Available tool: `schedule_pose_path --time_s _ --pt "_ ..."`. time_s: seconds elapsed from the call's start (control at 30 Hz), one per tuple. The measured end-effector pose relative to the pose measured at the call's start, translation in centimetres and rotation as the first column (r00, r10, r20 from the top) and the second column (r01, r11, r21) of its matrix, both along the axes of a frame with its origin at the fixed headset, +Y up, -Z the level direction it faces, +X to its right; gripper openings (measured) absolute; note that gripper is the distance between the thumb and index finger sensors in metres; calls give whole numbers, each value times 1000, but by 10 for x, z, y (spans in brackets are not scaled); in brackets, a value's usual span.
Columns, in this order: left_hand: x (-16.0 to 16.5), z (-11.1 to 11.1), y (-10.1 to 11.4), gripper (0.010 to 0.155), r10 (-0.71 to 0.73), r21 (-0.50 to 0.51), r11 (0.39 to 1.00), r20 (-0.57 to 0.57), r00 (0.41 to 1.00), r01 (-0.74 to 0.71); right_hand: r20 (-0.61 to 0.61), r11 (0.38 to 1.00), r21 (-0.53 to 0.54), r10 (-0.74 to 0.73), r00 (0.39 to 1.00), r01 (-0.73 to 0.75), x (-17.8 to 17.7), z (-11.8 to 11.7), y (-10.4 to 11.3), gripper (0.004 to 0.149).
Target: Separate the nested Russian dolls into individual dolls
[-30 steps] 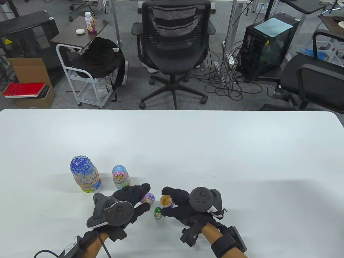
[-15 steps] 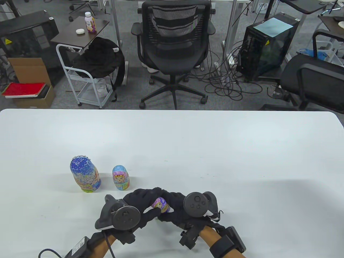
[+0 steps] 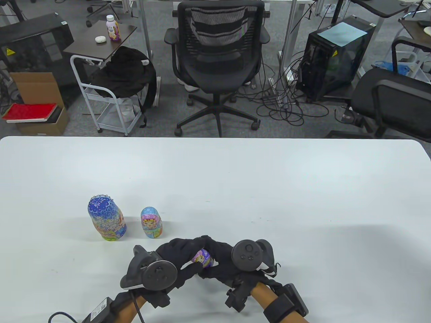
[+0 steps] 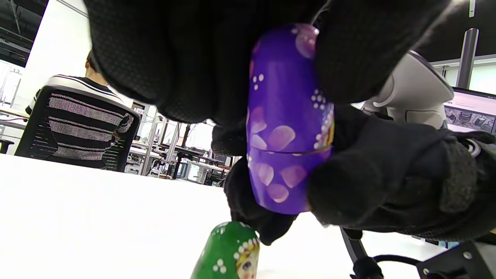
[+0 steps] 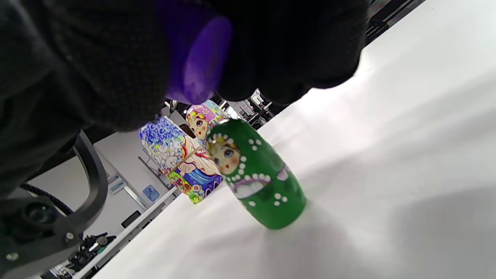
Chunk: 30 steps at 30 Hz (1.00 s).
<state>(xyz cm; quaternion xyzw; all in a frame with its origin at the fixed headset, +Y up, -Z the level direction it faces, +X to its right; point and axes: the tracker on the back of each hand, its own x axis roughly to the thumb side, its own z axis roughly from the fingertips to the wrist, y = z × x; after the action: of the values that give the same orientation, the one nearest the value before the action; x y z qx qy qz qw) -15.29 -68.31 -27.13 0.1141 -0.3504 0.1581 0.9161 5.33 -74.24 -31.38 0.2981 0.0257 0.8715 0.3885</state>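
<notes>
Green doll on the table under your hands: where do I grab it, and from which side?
Pinch the green doll around its wider lower body, coming straight down from above. It stands upright and alone on the table; the rounded head would likely slip. Both hands are busy with the purple doll.

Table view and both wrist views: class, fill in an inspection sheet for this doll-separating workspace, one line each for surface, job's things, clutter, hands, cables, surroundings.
Surface: white table, bare over most of its top.
Job's things: large blue doll and pink-faced doll upright, apart; purple doll closed, held off the table; green doll standing beneath the hands.
Clutter: nothing seen.
Hands: left hand and right hand both grip the purple doll.
Cables: glove lead by the left wrist; floor cables.
Surroundings: office chair, computer tower, side cart.
</notes>
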Motion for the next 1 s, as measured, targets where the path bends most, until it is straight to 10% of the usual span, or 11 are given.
schedule_pose_path --time_s 0.5,0.67,1.0 --pt "-6 -3 2 68 99 -50 994 35 994 -97 31 996 -1 -93 995 93 2 3 7 88" --pt "-13 -1 3 67 108 20 994 -15 994 -108 9 981 -109 -162 987 162 2 -2 4 91" --pt "-24 -9 8 66 -49 55 997 -193 980 61 65 997 0 -83 994 83 22 -9 6 87"
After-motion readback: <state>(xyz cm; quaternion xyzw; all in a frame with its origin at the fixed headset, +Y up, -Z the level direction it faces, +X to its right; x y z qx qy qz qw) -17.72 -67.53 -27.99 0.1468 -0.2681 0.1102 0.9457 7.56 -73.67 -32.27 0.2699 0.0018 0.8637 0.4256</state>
